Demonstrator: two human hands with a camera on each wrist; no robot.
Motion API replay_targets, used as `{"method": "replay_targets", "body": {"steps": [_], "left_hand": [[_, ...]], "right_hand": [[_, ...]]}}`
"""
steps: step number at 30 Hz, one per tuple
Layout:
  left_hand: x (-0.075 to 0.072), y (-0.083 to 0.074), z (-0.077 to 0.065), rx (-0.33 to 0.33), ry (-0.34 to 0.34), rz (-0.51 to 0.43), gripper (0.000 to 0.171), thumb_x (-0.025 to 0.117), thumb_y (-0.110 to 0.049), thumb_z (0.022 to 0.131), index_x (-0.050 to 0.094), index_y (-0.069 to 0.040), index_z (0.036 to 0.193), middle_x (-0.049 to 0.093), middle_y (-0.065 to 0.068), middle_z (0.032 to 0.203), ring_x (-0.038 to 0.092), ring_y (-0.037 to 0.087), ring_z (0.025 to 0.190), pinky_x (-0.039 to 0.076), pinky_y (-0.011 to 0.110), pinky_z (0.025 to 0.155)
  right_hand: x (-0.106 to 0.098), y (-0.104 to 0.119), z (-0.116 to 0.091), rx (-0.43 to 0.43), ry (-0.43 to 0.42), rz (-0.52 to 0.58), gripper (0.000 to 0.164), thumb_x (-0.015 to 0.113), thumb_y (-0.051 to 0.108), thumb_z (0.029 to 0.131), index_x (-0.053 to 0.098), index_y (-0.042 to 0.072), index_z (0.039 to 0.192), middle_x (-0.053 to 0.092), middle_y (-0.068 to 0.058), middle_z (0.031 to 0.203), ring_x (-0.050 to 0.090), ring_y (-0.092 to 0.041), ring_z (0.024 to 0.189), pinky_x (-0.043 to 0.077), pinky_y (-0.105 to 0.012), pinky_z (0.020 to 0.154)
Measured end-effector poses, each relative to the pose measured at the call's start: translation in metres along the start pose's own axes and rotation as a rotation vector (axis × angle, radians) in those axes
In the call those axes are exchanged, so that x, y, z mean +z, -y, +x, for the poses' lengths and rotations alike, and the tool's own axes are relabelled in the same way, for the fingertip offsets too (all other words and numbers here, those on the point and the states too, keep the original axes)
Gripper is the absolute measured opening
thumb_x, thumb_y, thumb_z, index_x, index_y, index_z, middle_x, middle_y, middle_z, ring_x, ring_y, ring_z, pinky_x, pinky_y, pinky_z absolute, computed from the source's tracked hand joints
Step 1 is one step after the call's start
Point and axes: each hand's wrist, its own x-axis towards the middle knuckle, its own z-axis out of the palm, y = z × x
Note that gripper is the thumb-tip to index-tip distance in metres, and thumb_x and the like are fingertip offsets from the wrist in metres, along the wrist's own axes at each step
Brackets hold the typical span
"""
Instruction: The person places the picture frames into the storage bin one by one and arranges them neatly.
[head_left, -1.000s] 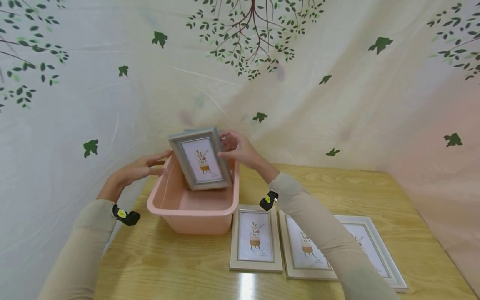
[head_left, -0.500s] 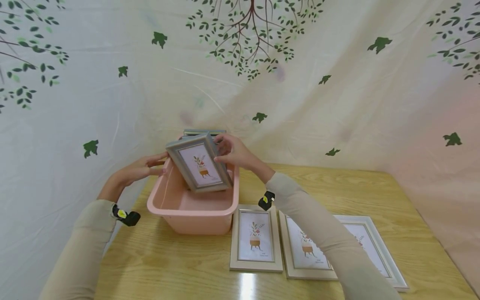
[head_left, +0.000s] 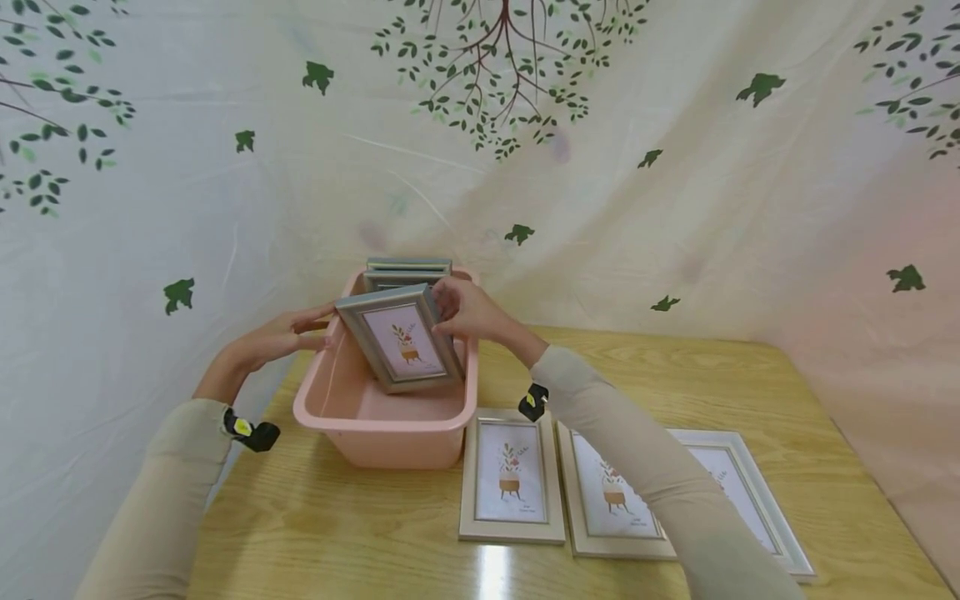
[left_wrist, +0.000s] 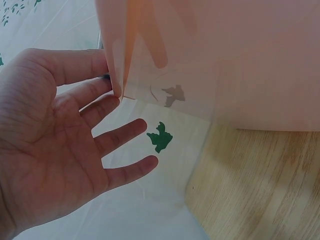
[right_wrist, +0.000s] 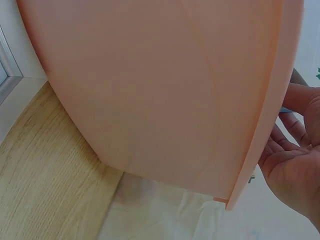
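In the head view my right hand [head_left: 467, 310] pinches a grey picture frame [head_left: 402, 342] by its upper right side. The frame, with a plant print, leans tilted inside a pink plastic bin [head_left: 386, 427]. Behind it, more grey frames [head_left: 408, 265] stand at the bin's far end. My left hand [head_left: 281, 337] rests at the bin's left rim, its fingers straight and spread, as the left wrist view shows. In the right wrist view the bin wall [right_wrist: 150, 100] hides most of the frame, and the right hand [right_wrist: 295, 145] shows past the rim.
A cream frame [head_left: 512, 475] lies on the wooden table [head_left: 322, 533] beside the bin. Another cream frame [head_left: 615, 492] and a white frame [head_left: 780, 517] lie farther right, partly under the right forearm. A leaf-printed curtain [head_left: 585, 250] hangs behind the table.
The right hand and the grey frame have come down and slightly nearer in the bin. The frames behind have come into fuller view. The left hand has stayed nearly still.
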Motion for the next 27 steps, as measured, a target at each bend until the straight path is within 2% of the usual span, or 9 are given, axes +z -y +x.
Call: {"method": "replay_targets", "body": {"steps": [8, 14, 21, 27], "left_hand": [[0.0, -0.002, 0.0, -0.008, -0.006, 0.023, 0.079, 0.058, -0.034, 0.098, 0.018, -0.021, 0.165, 0.018, 0.022, 0.169, 0.023, 0.056, 0.15, 0.023, 0.079, 0.111], [-0.001, -0.002, 0.0, 0.011, -0.002, 0.011, 0.077, 0.058, -0.031, 0.1, 0.019, -0.018, 0.165, 0.017, 0.022, 0.169, 0.025, 0.054, 0.15, 0.025, 0.076, 0.113], [-0.001, -0.001, -0.002, 0.018, 0.009, -0.002, 0.075, 0.057, -0.029, 0.101, 0.018, -0.017, 0.165, 0.013, 0.021, 0.17, 0.023, 0.054, 0.15, 0.024, 0.076, 0.113], [0.0, -0.001, -0.004, 0.049, 0.015, -0.042, 0.072, 0.056, -0.024, 0.103, 0.018, -0.014, 0.164, 0.013, 0.021, 0.17, 0.025, 0.053, 0.15, 0.027, 0.073, 0.115]], "right_hand": [[-0.009, 0.01, 0.003, -0.012, -0.071, 0.06, 0.035, 0.079, -0.003, 0.084, 0.064, -0.004, 0.115, 0.07, -0.02, 0.103, 0.069, -0.024, 0.091, 0.059, -0.029, 0.084], [-0.016, 0.017, 0.004, -0.003, -0.06, 0.069, 0.032, 0.079, -0.003, 0.084, 0.066, -0.007, 0.113, 0.07, -0.018, 0.1, 0.069, -0.023, 0.089, 0.059, -0.029, 0.084], [-0.019, 0.012, 0.003, -0.001, -0.057, 0.055, 0.031, 0.08, -0.003, 0.084, 0.066, -0.008, 0.111, 0.069, -0.015, 0.096, 0.067, -0.02, 0.086, 0.059, -0.028, 0.083], [-0.022, 0.001, 0.001, -0.019, -0.062, 0.014, 0.03, 0.08, -0.002, 0.083, 0.066, -0.007, 0.109, 0.069, -0.016, 0.096, 0.067, -0.02, 0.086, 0.058, -0.028, 0.082]]}}
